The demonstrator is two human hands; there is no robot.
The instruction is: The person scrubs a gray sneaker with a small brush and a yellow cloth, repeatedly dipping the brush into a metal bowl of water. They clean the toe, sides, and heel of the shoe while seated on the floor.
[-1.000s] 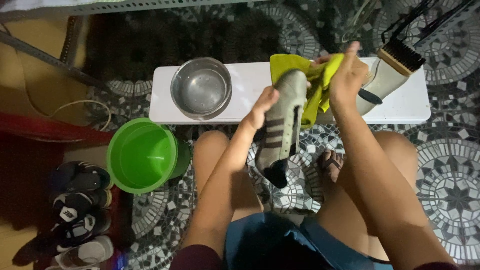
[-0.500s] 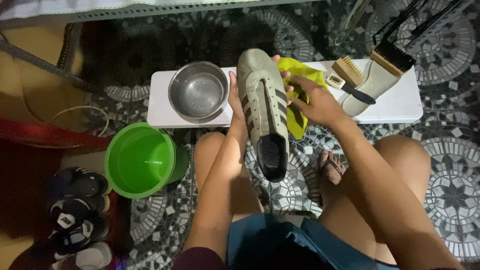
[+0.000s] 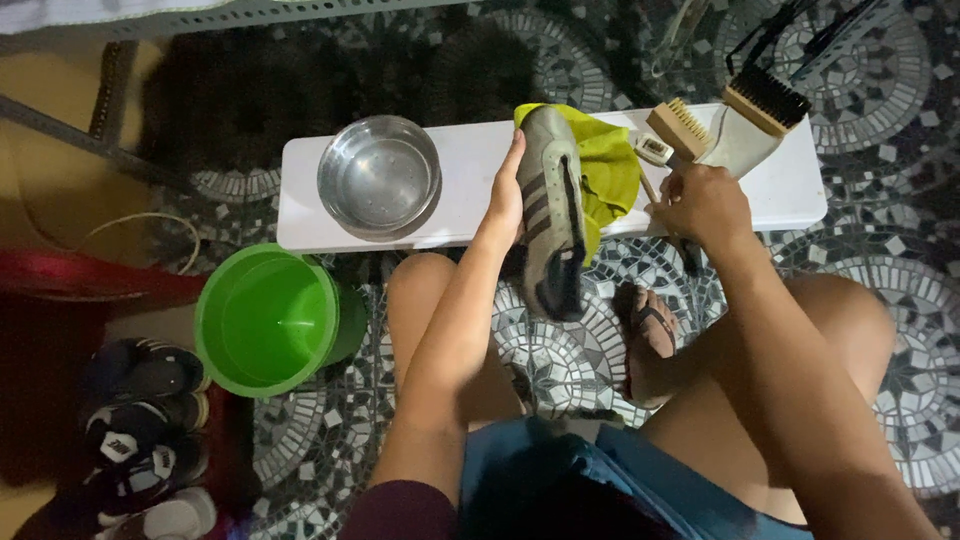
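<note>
We see our left hand (image 3: 505, 195) grasping a grey striped shoe (image 3: 550, 205) by its side, the toe resting on the white bench (image 3: 460, 200) and the heel hanging over its near edge. Our right hand (image 3: 700, 205) is closed around a thin brush handle at the near edge of the bench. A yellow cloth (image 3: 612, 165) lies on the bench under the shoe, a steel bowl (image 3: 379, 177) stands on its left part, and two brushes (image 3: 725, 120) lie at its far right.

A worn grey striped shoe (image 3: 548, 215) stands toe-up against a yellow-green cloth (image 3: 610, 165) on the white bench (image 3: 460, 160).
</note>
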